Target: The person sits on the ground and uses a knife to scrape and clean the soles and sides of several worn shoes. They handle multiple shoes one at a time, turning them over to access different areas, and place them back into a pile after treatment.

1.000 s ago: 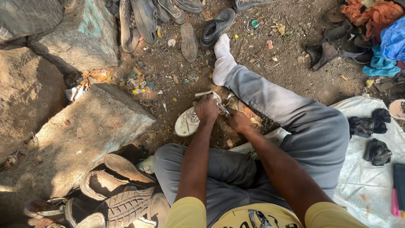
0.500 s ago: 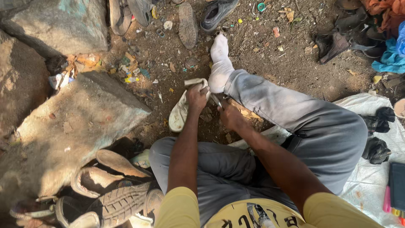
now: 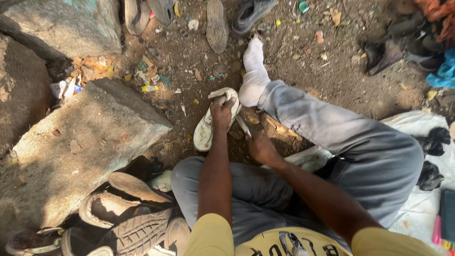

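Left hand (image 3: 222, 110) clamped over white shoe (image 3: 208, 127), fingers wrapped on its upper edge, shoe tilted on dirt at 12 o'clock from the knees. Right hand (image 3: 260, 148) at 4 o'clock of the shoe, fingers closed on thin blade-like tool (image 3: 243, 126), tip pointing toward the shoe; contact unclear. White-socked foot (image 3: 253, 76) just beside at 1 o'clock. Big stone slab (image 3: 80, 147) at 9 o'clock. Pile of worn soles (image 3: 128, 218) at 7 o'clock.

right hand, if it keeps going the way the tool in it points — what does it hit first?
Probably the white shoe held by the left hand. The right hand aims a thin tool up and left at it; the tip sits at the shoe's edge. Depth is unclear; the socked foot lies close behind.
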